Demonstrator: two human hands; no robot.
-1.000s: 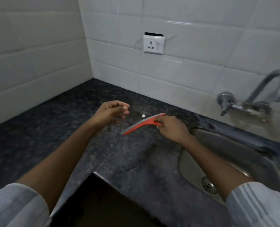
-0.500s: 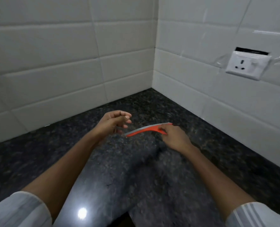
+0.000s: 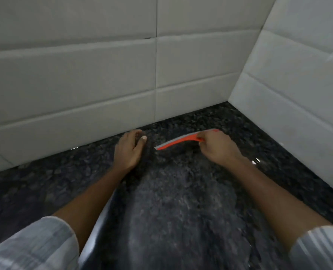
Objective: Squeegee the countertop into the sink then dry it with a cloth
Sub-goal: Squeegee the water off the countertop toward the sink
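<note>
My right hand (image 3: 218, 148) grips the handle of an orange squeegee (image 3: 178, 142) with a grey blade; it is held just above the dark speckled granite countertop (image 3: 181, 201), its blade pointing left. My left hand (image 3: 129, 148) hovers to the left of the blade's tip, fingers loosely curled, holding nothing. Both hands are close to the corner where the two tiled walls meet. The sink and any cloth are out of view.
White tiled walls (image 3: 103, 75) close the counter at the back and on the right (image 3: 298, 94). A glossy reflection band (image 3: 101, 217) runs along the counter near my left forearm. Counter surface stretches left and toward me.
The view has swung left, so the socket, tap and sink have dropped out of sight. Both hands have moved toward the wall corner, with the squeegee still in my right hand.
</note>
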